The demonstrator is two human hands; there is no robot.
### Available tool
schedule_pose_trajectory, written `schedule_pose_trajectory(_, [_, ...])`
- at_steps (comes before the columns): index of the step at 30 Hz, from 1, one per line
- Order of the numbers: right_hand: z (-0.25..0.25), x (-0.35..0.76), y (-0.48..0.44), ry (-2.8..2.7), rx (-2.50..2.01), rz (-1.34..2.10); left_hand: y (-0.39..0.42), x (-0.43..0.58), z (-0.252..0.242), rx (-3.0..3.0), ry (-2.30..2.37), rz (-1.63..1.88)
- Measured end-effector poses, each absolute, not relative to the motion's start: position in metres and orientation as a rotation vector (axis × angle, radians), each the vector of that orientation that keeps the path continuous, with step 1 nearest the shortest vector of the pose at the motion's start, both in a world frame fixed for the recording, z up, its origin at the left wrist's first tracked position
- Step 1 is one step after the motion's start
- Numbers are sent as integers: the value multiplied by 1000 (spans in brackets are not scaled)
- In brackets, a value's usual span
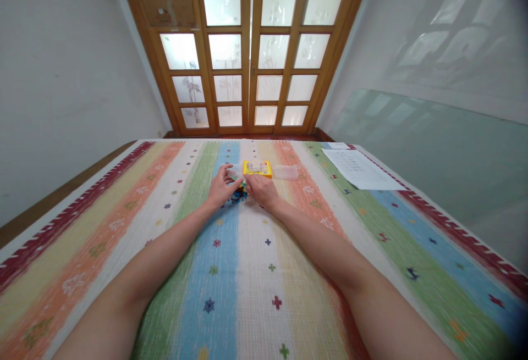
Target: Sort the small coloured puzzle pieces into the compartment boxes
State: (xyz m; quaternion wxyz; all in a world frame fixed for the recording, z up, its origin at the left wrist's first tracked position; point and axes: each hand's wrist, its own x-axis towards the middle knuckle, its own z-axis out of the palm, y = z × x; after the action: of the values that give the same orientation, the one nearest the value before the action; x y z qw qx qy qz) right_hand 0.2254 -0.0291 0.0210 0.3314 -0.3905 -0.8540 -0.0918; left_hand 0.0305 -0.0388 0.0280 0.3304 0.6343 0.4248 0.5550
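Both my arms reach forward over a striped, many-coloured cloth (256,272) on a table. My left hand (220,187) and my right hand (260,189) meet in the middle, fingers pinched together on a small object (239,183) with a green and white part that I cannot make out. Small dark blue pieces (238,198) lie on the cloth just under the hands. A yellow box (257,168) stands right behind the hands, and a clear plastic lid or case (286,172) lies to its right.
A printed white sheet of paper (359,168) lies at the far right of the cloth. Behind the table stand wooden doors with frosted glass panes (247,52). A glass panel leans on the wall at the right (433,151).
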Motion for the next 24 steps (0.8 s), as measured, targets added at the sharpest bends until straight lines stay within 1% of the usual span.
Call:
schedule_pose_trajectory(9, [21, 244, -17, -2042, -1075, -208, -48, 30, 34, 1795, 926, 1347])
schedule_pose_trajectory(15, [18, 239, -19, -2011, -1072, -164, -45, 24, 36, 1817, 879, 1448])
schedule_pose_trajectory(24, [17, 245, -20, -1932, -1137, 25, -53, 23, 48, 2019, 836, 1401])
